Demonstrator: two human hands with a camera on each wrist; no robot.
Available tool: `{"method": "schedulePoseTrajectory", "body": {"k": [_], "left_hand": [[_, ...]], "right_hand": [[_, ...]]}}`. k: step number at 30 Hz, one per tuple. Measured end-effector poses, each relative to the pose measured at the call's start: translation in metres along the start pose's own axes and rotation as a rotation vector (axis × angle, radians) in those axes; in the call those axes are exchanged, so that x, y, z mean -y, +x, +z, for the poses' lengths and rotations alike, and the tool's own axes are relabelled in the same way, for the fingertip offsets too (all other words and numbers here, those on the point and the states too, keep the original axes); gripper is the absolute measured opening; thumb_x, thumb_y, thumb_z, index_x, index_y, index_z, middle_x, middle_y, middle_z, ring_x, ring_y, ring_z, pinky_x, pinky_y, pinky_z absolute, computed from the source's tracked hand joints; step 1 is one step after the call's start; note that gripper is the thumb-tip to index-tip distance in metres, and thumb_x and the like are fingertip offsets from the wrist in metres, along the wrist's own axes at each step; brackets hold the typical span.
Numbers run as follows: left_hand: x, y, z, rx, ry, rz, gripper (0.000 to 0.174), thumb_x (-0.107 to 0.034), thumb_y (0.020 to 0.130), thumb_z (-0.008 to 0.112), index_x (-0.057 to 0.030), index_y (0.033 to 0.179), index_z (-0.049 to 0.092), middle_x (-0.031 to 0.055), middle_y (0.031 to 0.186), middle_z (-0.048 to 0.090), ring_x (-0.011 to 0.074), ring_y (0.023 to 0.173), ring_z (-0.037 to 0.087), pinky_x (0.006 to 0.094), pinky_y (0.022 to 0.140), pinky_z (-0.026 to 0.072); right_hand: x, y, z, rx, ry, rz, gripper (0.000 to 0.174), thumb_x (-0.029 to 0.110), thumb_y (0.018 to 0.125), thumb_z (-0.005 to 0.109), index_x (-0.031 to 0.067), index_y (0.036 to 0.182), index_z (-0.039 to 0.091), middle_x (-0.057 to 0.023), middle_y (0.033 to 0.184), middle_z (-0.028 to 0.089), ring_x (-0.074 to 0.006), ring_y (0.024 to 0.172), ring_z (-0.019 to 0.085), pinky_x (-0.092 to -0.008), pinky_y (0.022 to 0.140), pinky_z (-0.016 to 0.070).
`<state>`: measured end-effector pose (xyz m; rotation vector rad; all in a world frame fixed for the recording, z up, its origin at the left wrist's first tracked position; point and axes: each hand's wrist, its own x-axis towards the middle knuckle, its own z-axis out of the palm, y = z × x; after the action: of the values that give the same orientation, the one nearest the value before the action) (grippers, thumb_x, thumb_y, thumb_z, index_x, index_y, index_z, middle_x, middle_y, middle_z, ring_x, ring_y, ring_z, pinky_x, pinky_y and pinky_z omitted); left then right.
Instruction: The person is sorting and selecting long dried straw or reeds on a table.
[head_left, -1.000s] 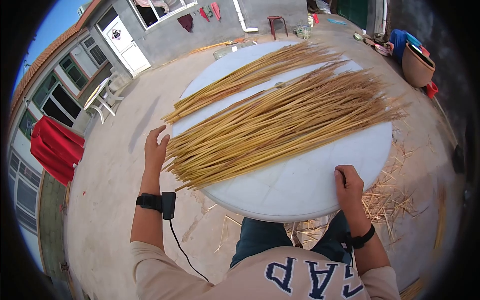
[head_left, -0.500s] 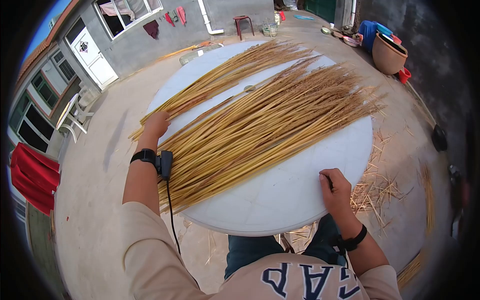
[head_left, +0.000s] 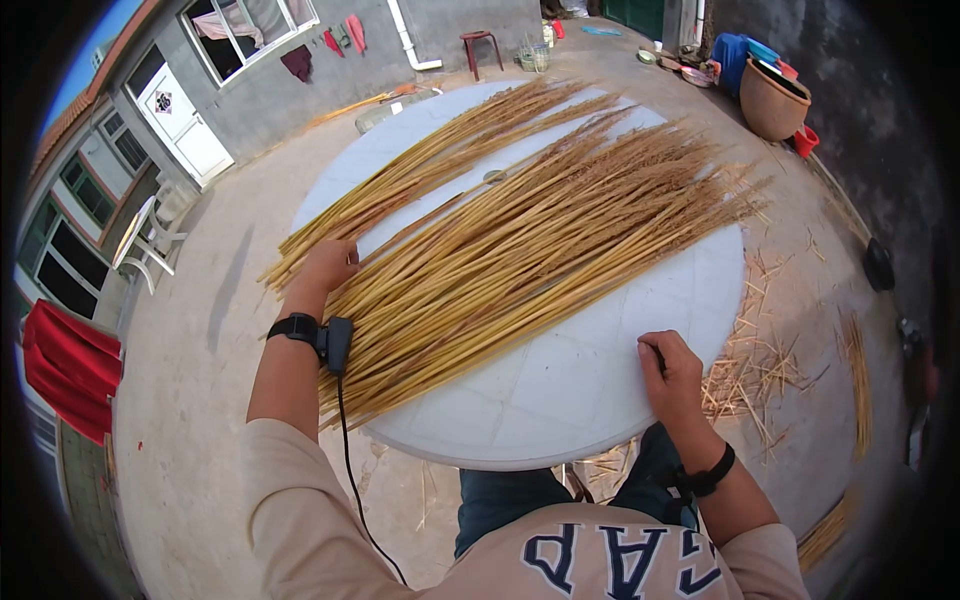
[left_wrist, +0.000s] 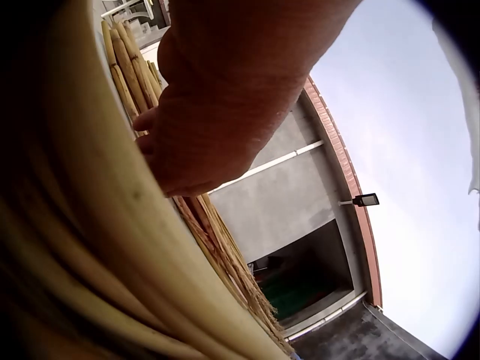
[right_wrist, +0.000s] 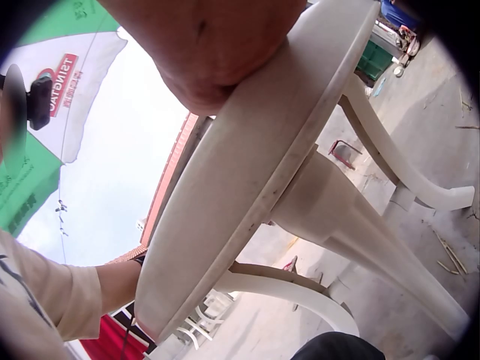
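Observation:
A white round plastic table (head_left: 600,370) carries a wide bundle of long yellow straw stalks (head_left: 540,240) and a thinner bundle (head_left: 440,155) behind it. My left hand (head_left: 330,265) lies between the two bundles near their cut ends, fingers curled down onto stalks of the thinner one. The left wrist view shows the back of that hand (left_wrist: 217,105) against the stalks (left_wrist: 225,255). My right hand (head_left: 668,370) rests on the bare table near its front edge, fingers curled round a small dark object. From below, the right hand (right_wrist: 202,45) sits on the table rim (right_wrist: 247,202).
Loose straw (head_left: 760,370) litters the concrete ground right of the table. A clay pot (head_left: 772,100) stands at the back right, a white plastic chair (head_left: 150,235) at the left, a red cloth (head_left: 65,365) beyond it, a red stool (head_left: 480,45) by the far wall.
My left hand went from the table's left edge forward over the stalk ends into the gap between the bundles, then drew back slightly. The right hand stayed put.

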<state>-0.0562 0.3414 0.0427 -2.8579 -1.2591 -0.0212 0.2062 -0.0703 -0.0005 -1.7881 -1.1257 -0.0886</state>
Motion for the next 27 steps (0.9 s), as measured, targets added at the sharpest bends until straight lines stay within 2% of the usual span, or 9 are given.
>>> {"method": "schedulePoseTrajectory", "body": {"k": [6, 12, 16, 18, 20, 21, 22, 24, 27], "left_hand": [[-0.003, -0.006, -0.002, -0.118, 0.099, 0.064, 0.008, -0.012, 0.079, 0.055, -0.0051, 0.084, 0.055, 0.0177, 0.081, 0.060, 0.0352, 0.081, 0.056, 0.0434, 0.068, 0.0436], [0.003, -0.031, -0.049, -0.473, 0.035, -0.075, 0.007, -0.014, 0.083, 0.051, -0.0076, 0.086, 0.051, 0.0177, 0.072, 0.059, 0.0380, 0.070, 0.056, 0.0451, 0.059, 0.0424], [0.002, -0.048, -0.087, -0.508, 0.028, -0.071, 0.005, -0.013, 0.084, 0.050, -0.0077, 0.084, 0.050, 0.0139, 0.066, 0.058, 0.0336, 0.063, 0.056, 0.0417, 0.056, 0.0421], [-0.003, -0.055, -0.098, -0.519, 0.027, -0.045, 0.003, -0.009, 0.083, 0.051, -0.0066, 0.084, 0.052, 0.0119, 0.063, 0.057, 0.0278, 0.058, 0.056, 0.0377, 0.055, 0.0422], [-0.012, -0.061, -0.108, -0.322, -0.245, 0.035, 0.004, -0.004, 0.081, 0.051, -0.0038, 0.083, 0.054, 0.0097, 0.059, 0.055, 0.0203, 0.054, 0.054, 0.0327, 0.054, 0.0418], [-0.024, -0.067, -0.109, -0.350, -0.141, 0.019, 0.007, -0.001, 0.080, 0.052, -0.0015, 0.085, 0.057, 0.0068, 0.057, 0.052, 0.0125, 0.054, 0.050, 0.0281, 0.054, 0.0408], [-0.031, -0.069, -0.111, -0.350, -0.135, 0.029, 0.007, -0.001, 0.080, 0.052, -0.0015, 0.085, 0.057, 0.0068, 0.057, 0.052, 0.0125, 0.054, 0.050, 0.0281, 0.054, 0.0408], [-0.039, -0.071, -0.116, -0.503, -0.316, 0.057, 0.010, -0.003, 0.081, 0.052, -0.0011, 0.089, 0.059, 0.0037, 0.057, 0.052, 0.0088, 0.052, 0.047, 0.0251, 0.050, 0.0383], [-0.037, -0.069, -0.108, -0.366, -0.585, 0.050, 0.013, -0.003, 0.082, 0.053, -0.0009, 0.091, 0.060, 0.0016, 0.058, 0.053, 0.0065, 0.049, 0.044, 0.0219, 0.046, 0.0342]], "right_hand": [[-0.002, -0.001, 0.000, -0.004, 0.006, 0.011, 0.004, 0.003, 0.079, 0.057, 0.0004, 0.082, 0.057, -0.0138, 0.076, 0.057, -0.0283, 0.062, 0.056, -0.0311, 0.056, 0.0449], [-0.004, -0.002, 0.002, -0.036, 0.040, -0.017, 0.004, 0.003, 0.078, 0.057, 0.0011, 0.081, 0.057, -0.0135, 0.076, 0.057, -0.0297, 0.064, 0.057, -0.0324, 0.057, 0.0453], [-0.006, -0.002, 0.002, -0.065, 0.038, -0.045, 0.003, 0.003, 0.077, 0.058, 0.0016, 0.080, 0.057, -0.0125, 0.075, 0.057, -0.0294, 0.064, 0.056, -0.0328, 0.056, 0.0451], [-0.007, -0.003, 0.003, -0.056, 0.014, -0.061, 0.004, 0.005, 0.077, 0.058, 0.0024, 0.079, 0.056, -0.0117, 0.074, 0.056, -0.0295, 0.063, 0.056, -0.0333, 0.056, 0.0453], [-0.008, -0.003, 0.004, -0.076, 0.013, -0.058, 0.004, 0.005, 0.077, 0.058, 0.0029, 0.079, 0.056, -0.0114, 0.074, 0.056, -0.0296, 0.064, 0.056, -0.0338, 0.056, 0.0454], [-0.009, -0.004, 0.004, -0.079, 0.011, -0.069, 0.004, 0.006, 0.077, 0.058, 0.0034, 0.078, 0.056, -0.0111, 0.074, 0.056, -0.0297, 0.064, 0.056, -0.0343, 0.057, 0.0455], [-0.010, -0.005, 0.004, -0.089, 0.014, -0.063, 0.004, 0.006, 0.077, 0.058, 0.0034, 0.078, 0.056, -0.0111, 0.074, 0.056, -0.0297, 0.064, 0.056, -0.0343, 0.057, 0.0455], [-0.012, -0.005, 0.004, -0.062, -0.010, -0.067, 0.004, 0.005, 0.078, 0.058, 0.0021, 0.081, 0.058, -0.0113, 0.077, 0.058, -0.0278, 0.065, 0.057, -0.0321, 0.058, 0.0457], [-0.014, -0.006, 0.004, -0.068, -0.019, -0.091, 0.004, 0.006, 0.078, 0.058, 0.0028, 0.081, 0.057, -0.0109, 0.077, 0.058, -0.0281, 0.065, 0.057, -0.0329, 0.058, 0.0454]]}}
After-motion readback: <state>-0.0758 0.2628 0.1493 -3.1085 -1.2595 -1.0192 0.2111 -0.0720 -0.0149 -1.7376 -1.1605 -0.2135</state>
